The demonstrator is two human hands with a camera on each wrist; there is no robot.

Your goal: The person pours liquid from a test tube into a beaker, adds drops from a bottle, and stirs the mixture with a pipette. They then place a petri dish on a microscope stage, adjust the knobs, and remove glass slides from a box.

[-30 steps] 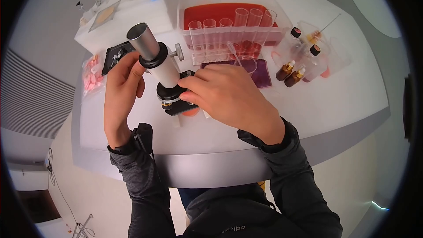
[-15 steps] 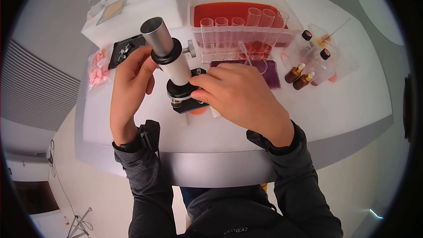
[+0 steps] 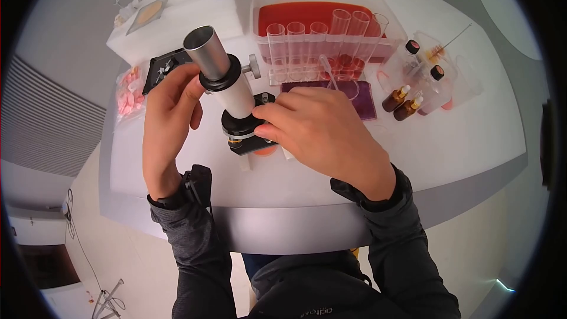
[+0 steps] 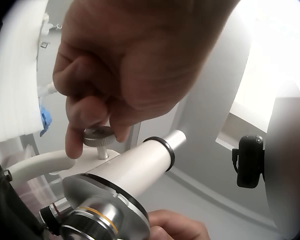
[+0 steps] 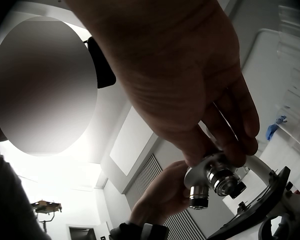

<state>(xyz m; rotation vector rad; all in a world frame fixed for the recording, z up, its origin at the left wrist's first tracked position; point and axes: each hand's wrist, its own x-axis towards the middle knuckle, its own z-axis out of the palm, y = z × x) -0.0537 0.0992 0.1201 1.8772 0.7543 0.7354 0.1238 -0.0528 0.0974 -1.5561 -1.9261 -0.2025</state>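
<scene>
A microscope (image 3: 241, 99) with a silver eyepiece tube (image 3: 207, 53) stands on the table before me, leaning toward the upper left in the head view. My left hand (image 3: 167, 112) is at its left side. In the left wrist view that hand's fingers pinch the round focus knob (image 4: 98, 136). From the right, my right hand (image 3: 322, 133) holds the rim of the revolving nosepiece (image 3: 237, 124) between thumb and fingers. Objective lenses (image 5: 222, 181) hang under the nosepiece, above the black stage (image 5: 255, 212), in the right wrist view.
Behind the microscope are a rack of test tubes (image 3: 296, 47), a plastic tub (image 3: 390, 15) of red liquid and a purple mat (image 3: 365, 103). Dropper bottles (image 3: 396, 99) and capped clear bottles (image 3: 434, 88) stand at right. At left lie a black tray (image 3: 155, 77) and a bag of pink pieces (image 3: 130, 100).
The head view has shifted, so the whole scene sits farther right than a second ago. Both hands keep their places on the microscope.
</scene>
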